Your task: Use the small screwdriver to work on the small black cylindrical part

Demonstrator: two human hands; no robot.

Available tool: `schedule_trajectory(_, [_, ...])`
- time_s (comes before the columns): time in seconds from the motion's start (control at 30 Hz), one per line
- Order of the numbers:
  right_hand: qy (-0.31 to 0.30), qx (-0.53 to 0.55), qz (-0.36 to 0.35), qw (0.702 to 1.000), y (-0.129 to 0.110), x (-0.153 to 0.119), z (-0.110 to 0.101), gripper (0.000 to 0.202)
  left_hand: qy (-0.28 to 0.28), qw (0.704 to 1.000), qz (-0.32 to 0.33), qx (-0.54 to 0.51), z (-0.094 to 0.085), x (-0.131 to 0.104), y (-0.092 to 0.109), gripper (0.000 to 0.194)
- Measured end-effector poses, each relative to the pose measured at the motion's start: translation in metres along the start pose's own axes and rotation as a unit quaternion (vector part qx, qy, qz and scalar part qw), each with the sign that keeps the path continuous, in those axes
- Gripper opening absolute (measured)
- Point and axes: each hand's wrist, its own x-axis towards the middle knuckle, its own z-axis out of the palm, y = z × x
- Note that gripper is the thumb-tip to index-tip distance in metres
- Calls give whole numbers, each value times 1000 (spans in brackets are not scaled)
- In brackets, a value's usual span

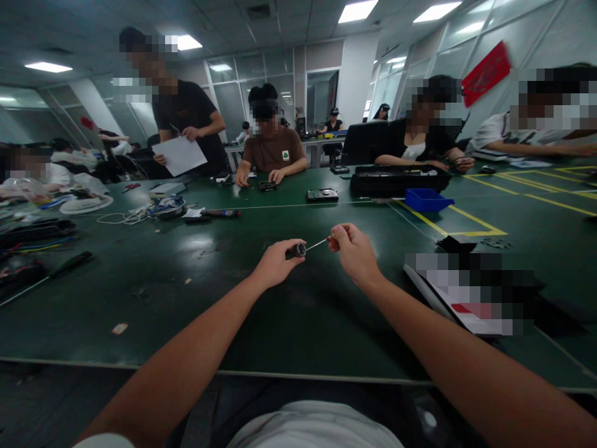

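Observation:
In the middle of the head view, my left hand (278, 262) grips a small black cylinder (295, 251) with a pale ring at its round end. What kind of part it is, I cannot make out. Across from it, my right hand (353, 249) pinches a slim screwdriver (317, 245) by its reddish end. Its thin metal shaft slants down to the left, and the tip is at or very near the cylinder's round end. Whether they touch is too small to tell. Both hands are above the green table (224, 311).
Beyond my hands lies a circuit-board device (321, 195); a blue bin (428, 200) stands farther right. Near my right forearm is a partly blurred pale object (443, 298). A long screwdriver (69, 264) and cables (125, 216) lie left. A person (275, 146) works across the table.

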Motion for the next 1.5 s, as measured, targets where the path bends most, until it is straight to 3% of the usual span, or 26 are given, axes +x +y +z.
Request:
schedule_trajectory(0.17, [-38,20,7,999,2,0,2,28,13,1000,-3,6,1,1,-3,41])
schedule_trajectory(0.7, [-31,-54,-4,998,-3,-4,2,24,4,1000,-13,19,3,2,-5,42])
schedule_trajectory(0.97, [31,-91,-59,994,-11,-6,-5,24,-29,999,-42,8,2,-1,0,41])
schedule_trajectory(1.2, [-14,-114,-76,990,-13,-8,-5,23,-36,998,-52,10,2,-1,6,41])
schedule_trajectory(1.5, [-6,-180,-64,982,-17,-6,-8,23,-48,997,-64,14,3,-1,5,42])
